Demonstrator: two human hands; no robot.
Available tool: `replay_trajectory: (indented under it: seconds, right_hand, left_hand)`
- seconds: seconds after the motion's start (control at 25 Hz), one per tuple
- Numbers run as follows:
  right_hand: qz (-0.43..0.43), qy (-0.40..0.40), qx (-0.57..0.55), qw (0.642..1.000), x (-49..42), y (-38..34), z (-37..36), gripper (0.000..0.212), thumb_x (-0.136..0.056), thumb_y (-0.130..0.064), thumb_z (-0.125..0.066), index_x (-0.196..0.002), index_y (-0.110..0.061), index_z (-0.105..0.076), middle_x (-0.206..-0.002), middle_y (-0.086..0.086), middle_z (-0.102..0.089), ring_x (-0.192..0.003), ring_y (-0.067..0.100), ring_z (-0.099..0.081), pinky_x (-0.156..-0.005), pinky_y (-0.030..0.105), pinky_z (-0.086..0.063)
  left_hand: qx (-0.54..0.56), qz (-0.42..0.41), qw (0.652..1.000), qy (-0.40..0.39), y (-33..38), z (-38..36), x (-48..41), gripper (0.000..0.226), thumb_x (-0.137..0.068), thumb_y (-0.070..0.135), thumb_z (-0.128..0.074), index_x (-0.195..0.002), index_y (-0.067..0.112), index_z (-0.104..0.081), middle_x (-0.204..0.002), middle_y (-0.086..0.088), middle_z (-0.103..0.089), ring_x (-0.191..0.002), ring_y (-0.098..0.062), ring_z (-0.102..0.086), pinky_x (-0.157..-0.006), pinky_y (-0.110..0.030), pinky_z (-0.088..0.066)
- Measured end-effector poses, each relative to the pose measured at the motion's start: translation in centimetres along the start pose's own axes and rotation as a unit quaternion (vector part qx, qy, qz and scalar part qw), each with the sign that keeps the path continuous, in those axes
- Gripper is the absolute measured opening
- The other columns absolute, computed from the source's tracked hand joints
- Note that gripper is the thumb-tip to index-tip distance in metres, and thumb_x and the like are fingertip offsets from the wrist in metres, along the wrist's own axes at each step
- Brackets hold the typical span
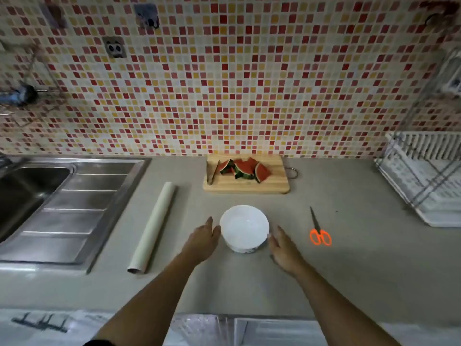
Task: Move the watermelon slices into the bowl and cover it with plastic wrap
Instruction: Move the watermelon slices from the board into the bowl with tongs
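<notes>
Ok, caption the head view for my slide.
Open hands, left and right, flank an empty bowl; watermelon slices wait on the board.

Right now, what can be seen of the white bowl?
The white bowl is round and glossy, ceramic by its look, with a small dark pattern low on its near outer wall. It stands upright and empty on the grey counter, nearer the camera than the wooden cutting board. The left hand and right hand flank it, open, fingertips at or very near its sides; contact cannot be confirmed.
</notes>
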State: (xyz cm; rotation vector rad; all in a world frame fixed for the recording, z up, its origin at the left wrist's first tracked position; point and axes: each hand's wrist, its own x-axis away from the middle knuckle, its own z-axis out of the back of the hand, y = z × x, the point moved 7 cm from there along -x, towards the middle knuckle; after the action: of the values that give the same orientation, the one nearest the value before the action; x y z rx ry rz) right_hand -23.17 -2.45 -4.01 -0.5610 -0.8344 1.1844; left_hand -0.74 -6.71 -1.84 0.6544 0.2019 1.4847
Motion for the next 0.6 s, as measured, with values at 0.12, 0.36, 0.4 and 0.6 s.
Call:
replay_trajectory:
  seconds: [0.12,0.36,0.4,0.6]
  right_hand:
    - [-0.017,0.038,-0.108,0.993,-0.9,0.7,-1.0,0.049,-0.099,-0.032,-0.039,-0.143,-0.013,-0.032,-0.139,0.007,-0.043,-0.117,0.029,-0.052,-0.081,0.037,-0.057]
    - [0.006,0.069,-0.148,0.987,-2.6,-0.3,-1.7,0.037,-0.099,-0.015,-0.039,-0.136,-0.013,-0.041,-0.116,-0.001,-0.05,-0.084,0.0,-0.052,-0.054,-0.003,-0.04]
    - [0.005,0.07,-0.147,0.987,-2.9,-0.3,-1.7,0.039,-0.098,-0.011,-0.038,-0.138,-0.012,-0.039,-0.116,-0.001,-0.049,-0.085,0.0,-0.049,-0.051,-0.004,-0.038]
    - [-0.01,0.055,-0.167,0.984,-6.0,-1.5,-1.3,0.046,-0.098,-0.01,-0.035,-0.144,-0.017,-0.031,-0.12,0.001,-0.048,-0.081,0.011,-0.063,-0.062,0.017,-0.056]
  left_hand:
    - [0.123,0.037,0.991,-0.019,-0.2,-1.8,-0.6,0.057,-0.1,0.041,-0.026,-0.144,0.006,-0.027,-0.129,-0.021,-0.055,-0.105,-0.036,-0.06,-0.094,-0.039,-0.047]
    - [0.292,0.034,0.956,-0.003,0.4,-2.9,-2.4,0.036,-0.099,0.024,-0.035,-0.132,0.018,-0.049,-0.117,-0.014,-0.059,-0.092,-0.034,-0.064,-0.08,-0.045,-0.057]
    - [0.294,0.029,0.955,0.002,0.5,-2.8,-2.7,0.037,-0.098,0.02,-0.034,-0.132,0.018,-0.05,-0.115,-0.014,-0.06,-0.092,-0.033,-0.064,-0.079,-0.045,-0.057]
    - [0.33,0.025,0.944,0.008,1.1,-1.6,-5.8,0.038,-0.097,0.018,-0.035,-0.132,0.019,-0.051,-0.102,-0.002,-0.059,-0.078,-0.016,-0.062,-0.056,-0.025,-0.058]
